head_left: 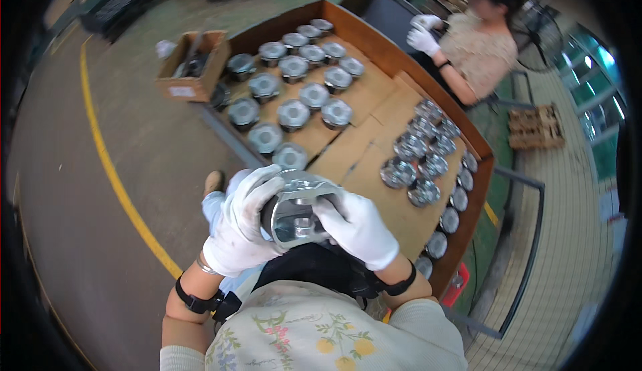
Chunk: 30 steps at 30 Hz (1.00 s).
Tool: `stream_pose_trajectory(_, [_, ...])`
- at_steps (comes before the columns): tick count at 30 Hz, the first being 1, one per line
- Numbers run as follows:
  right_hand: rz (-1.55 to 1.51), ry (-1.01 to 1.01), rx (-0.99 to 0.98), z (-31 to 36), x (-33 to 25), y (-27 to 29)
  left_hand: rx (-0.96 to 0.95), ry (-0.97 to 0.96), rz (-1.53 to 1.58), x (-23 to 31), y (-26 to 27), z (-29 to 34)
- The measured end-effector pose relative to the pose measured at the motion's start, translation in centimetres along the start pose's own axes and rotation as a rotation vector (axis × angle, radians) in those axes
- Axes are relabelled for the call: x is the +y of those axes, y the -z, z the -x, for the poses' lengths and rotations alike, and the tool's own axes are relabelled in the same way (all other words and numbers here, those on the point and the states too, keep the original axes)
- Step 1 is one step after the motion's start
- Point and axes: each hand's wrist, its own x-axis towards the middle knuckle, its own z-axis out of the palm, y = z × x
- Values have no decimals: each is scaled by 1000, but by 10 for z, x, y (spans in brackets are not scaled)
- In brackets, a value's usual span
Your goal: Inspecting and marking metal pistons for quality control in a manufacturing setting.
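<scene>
Close to my body I hold up a shiny metal piston (289, 220), tilted so that its hollow underside and pin bosses show. My left hand (246, 214), in a white glove, is closed round its left side and top edge. From the right, my gloved right hand (358, 227) grips the piston's rim, its fingertips partly hidden inside the hollow. Just beyond, several pistons (293, 114) stand crown up in loose rows on a cardboard sheet (348, 150). A cluster of pistons (411, 145) with their hollow sides up sits to the right.
A brown-walled bin (428, 70) encloses the pistons. More pistons (449, 220) line its right wall. At its left corner stands a cardboard box (194, 87) of parts. Across the bin sits a co-worker (478, 57) in white gloves. A metal rail (535, 237) juts out at right.
</scene>
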Motion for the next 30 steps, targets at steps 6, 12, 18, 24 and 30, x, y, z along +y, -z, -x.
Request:
stream_pose_trajectory(6, [-439,-314,92,13,88,23,-241,235,175,-6,-42,6])
stream_pose_trajectory(12, [-155,-562,487,23,182,79,-250,328,220,-24,-53,30])
stream_pose_trajectory(18, [-137,-697,575,17,255,95,-241,471,303,-33,-55,40])
stream_pose_trajectory(24, [901,-738,628,7,225,85,-220,594,257,-45,-47,66])
stream_pose_trajectory(30, [1118,-320,320,-42,149,60,-156,726,280,-51,-40,85])
